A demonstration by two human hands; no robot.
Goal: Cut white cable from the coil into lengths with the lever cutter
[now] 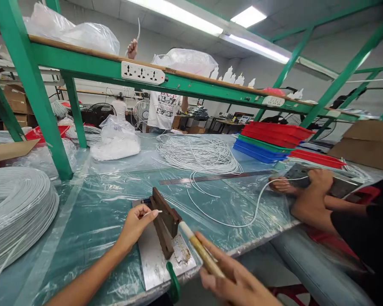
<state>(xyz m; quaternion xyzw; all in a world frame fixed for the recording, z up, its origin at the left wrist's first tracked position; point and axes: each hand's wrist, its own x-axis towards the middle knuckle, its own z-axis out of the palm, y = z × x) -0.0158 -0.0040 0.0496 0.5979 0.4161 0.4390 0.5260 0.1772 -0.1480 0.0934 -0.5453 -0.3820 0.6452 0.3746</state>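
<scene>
Left hand (136, 222) pinching wire (159, 211), tip at cutter (166, 212), contact unclear; other end hidden by fingers. Right hand (231, 272) wrapped round handle (206, 256), blurred, cut off at frame's bottom edge.

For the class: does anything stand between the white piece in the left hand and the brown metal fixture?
Nothing visible does: the tip of the white piece, pinched in the left hand, points toward the brown metal fixture. Whether they touch is unclear. The right hand holds the handle, outside that path.
</scene>
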